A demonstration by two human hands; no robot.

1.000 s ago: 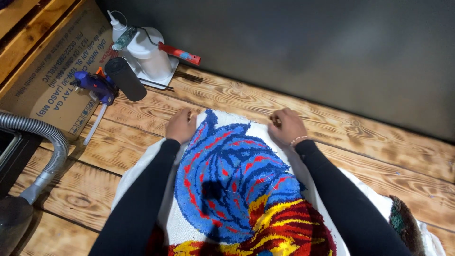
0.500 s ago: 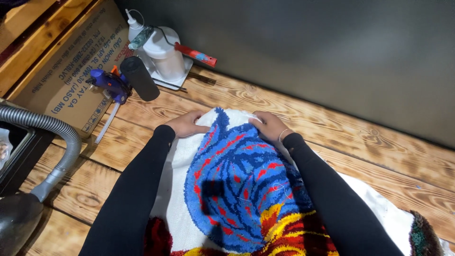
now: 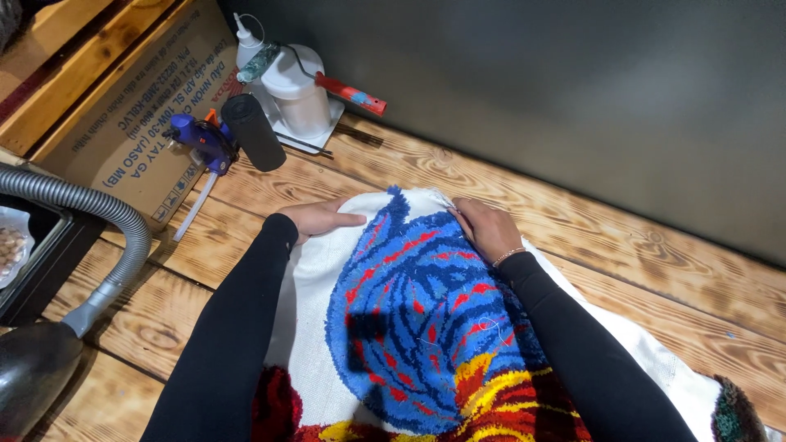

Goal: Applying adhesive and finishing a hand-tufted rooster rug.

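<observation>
Blue, red and yellow tufted rug [image 3: 426, 319] lies pile-up on the wooden plank floor [image 3: 622, 237], its white backing cloth showing at the far edge. Left hand [image 3: 318, 218] rests flat on that white border, fingers extended. Right hand [image 3: 487, 227] presses the blue pile at the rug's top edge, fingers together and slightly curled. Purple glue gun [image 3: 201, 141] and black roller [image 3: 254, 131] sit well apart, beside a cardboard box [image 3: 123, 115].

Warm, even indoor light, moderately bright on the wooden floor [image 3: 622, 237]; dark wall [image 3: 573, 98] at 12 to 2 o'clock stays dim and slightly soft. A small hard shadow sits on the tufted rug [image 3: 426, 319] near 6 o'clock. Mild wide-angle bending at edges, no glare.
</observation>
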